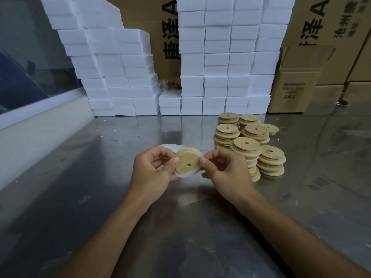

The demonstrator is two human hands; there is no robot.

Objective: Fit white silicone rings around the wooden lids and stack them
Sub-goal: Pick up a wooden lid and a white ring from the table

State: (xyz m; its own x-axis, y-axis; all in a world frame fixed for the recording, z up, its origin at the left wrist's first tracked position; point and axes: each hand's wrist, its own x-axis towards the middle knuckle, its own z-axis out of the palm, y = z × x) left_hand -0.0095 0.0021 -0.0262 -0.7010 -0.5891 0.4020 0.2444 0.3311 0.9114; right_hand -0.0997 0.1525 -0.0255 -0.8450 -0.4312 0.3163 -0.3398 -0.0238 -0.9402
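Stacked white foam blocks (220, 63) and brown cardboard cartons (297, 91) are lining the rear of the steel worktable (84, 177). Above it, the left hand (154, 169) and right hand (224, 169) are pinching a round wooden lid (187, 162) edged by a white silicone ring (185, 175). Stacks of wooden lids (249, 141) are standing just right of the hands.

the left hand (154, 168) covers the left edge of the wooden lid (188, 162), and the white silicone ring (185, 174) shows only along the lid's lower rim and top. white pieces (170, 146) behind the hands are mostly hidden. the lid stacks (249, 137) overlap, so their count cannot be told. small print on the cardboard box (295, 89) is unreadable.
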